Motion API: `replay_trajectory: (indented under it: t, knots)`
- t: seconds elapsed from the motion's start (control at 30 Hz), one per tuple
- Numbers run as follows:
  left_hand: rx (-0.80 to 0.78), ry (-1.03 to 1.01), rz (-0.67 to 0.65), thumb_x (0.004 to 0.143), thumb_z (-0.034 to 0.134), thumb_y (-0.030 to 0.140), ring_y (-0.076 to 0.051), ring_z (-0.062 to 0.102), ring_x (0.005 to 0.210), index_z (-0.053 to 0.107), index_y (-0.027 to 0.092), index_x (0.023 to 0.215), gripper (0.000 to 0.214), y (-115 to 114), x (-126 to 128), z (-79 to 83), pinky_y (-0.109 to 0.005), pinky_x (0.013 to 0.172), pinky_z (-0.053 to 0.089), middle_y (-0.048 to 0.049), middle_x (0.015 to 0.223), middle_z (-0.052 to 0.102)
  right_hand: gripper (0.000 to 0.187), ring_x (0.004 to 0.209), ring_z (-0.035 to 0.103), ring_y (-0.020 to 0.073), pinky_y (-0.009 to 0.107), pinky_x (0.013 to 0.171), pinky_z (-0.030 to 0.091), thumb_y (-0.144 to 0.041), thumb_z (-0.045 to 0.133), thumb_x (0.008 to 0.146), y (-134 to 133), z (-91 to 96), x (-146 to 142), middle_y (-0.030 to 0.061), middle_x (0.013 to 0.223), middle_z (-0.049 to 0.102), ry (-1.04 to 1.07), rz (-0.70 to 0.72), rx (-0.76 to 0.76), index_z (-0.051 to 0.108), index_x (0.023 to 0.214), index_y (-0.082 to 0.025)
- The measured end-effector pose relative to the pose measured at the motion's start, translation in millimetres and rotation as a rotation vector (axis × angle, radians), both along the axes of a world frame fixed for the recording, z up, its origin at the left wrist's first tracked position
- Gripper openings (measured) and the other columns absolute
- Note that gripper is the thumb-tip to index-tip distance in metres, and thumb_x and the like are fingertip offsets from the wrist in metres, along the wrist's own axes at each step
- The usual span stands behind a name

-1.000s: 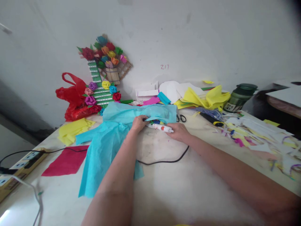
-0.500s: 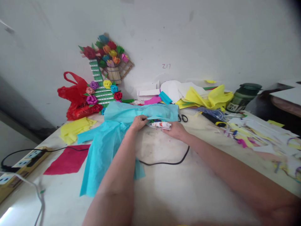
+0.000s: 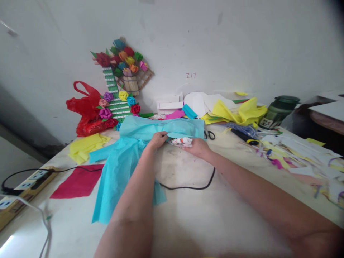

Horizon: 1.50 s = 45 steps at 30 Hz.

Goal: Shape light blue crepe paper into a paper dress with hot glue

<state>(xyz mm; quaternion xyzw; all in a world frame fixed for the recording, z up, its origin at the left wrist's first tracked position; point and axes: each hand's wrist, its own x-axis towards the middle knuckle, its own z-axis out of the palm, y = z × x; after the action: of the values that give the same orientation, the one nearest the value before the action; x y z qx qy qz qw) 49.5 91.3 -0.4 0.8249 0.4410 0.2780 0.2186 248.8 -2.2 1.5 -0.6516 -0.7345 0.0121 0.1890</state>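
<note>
My left hand (image 3: 159,140) is closed, its fingers pinching the lower edge of a light blue crepe paper sheet (image 3: 161,125) that lies across the middle of the table. In my right hand (image 3: 199,147) is a white glue gun (image 3: 182,142) with red-orange marks, its tip pointing left toward the paper edge close to my left fingers. A black cord (image 3: 188,188) loops up behind my right wrist. More blue crepe paper (image 3: 118,175) hangs in folds left of my left forearm. The fingertips of both hands are partly hidden.
Scissors (image 3: 211,135) lie right of the paper. Paper flowers (image 3: 126,61) and a red bag (image 3: 88,111) stand at the back left. A power strip (image 3: 29,186) and a red sheet (image 3: 77,182) are at left. Yellow paper (image 3: 239,111), a bottle (image 3: 279,111) and scraps (image 3: 290,150) fill the right.
The glue gun and my right hand have shifted slightly left, toward my left hand. My left hand keeps its pinch on the blue paper.
</note>
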Motion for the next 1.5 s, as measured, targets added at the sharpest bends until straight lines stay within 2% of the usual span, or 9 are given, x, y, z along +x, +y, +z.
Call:
replay_trajectory:
  t: [0.4,0.8,1.07,1.33,1.5]
  knots:
    - [-0.018,-0.017,-0.004,0.071,0.04,0.028,-0.014,0.053,0.072,0.065,0.016,0.078,0.028,0,0,-1.0,-0.023,0.067,0.041,-0.0002,0.073,0.062,0.037,0.086,0.062,0.0236,0.028,0.063,0.044,-0.05,0.054,0.072,0,1.7,0,0.0053,0.09,0.068,-0.012,-0.004,-0.013,0.065,0.098,-0.026]
    - [-0.034,-0.008,0.02,0.072,0.041,0.028,-0.015,0.055,0.075,0.065,0.016,0.079,0.028,1,0,-1.8,-0.024,0.072,0.041,-0.0004,0.078,0.064,0.039,0.082,0.062,0.0225,0.027,0.06,0.043,-0.053,0.055,0.069,-4,7.9,4,0.0043,0.088,0.069,-0.046,-0.032,-0.024,0.065,0.098,-0.028]
    - [-0.023,-0.03,0.015,0.07,0.042,0.028,-0.015,0.055,0.076,0.065,0.016,0.075,0.026,0,1,-1.5,-0.023,0.071,0.04,-0.0007,0.079,0.064,0.039,0.081,0.062,0.0229,0.027,0.06,0.043,-0.054,0.054,0.069,-7,4.7,11,0.0047,0.086,0.069,-0.033,-0.04,-0.036,0.066,0.095,-0.027]
    - [-0.037,-0.029,0.019,0.068,0.043,0.027,-0.015,0.054,0.079,0.065,0.016,0.074,0.025,-1,1,-0.5,-0.023,0.074,0.04,0.0002,0.078,0.064,0.033,0.081,0.062,0.0225,0.027,0.06,0.045,-0.049,0.058,0.067,-17,7.0,14,0.0029,0.084,0.069,-0.001,0.02,-0.024,0.067,0.09,-0.027]
    - [-0.038,-0.031,0.027,0.068,0.043,0.027,-0.015,0.055,0.079,0.065,0.016,0.073,0.025,0,1,-0.9,-0.022,0.073,0.041,-0.0005,0.08,0.064,0.034,0.079,0.063,0.0236,0.028,0.058,0.045,-0.052,0.058,0.066,-21,5.3,15,0.0029,0.08,0.069,0.018,-0.02,-0.026,0.068,0.086,-0.027]
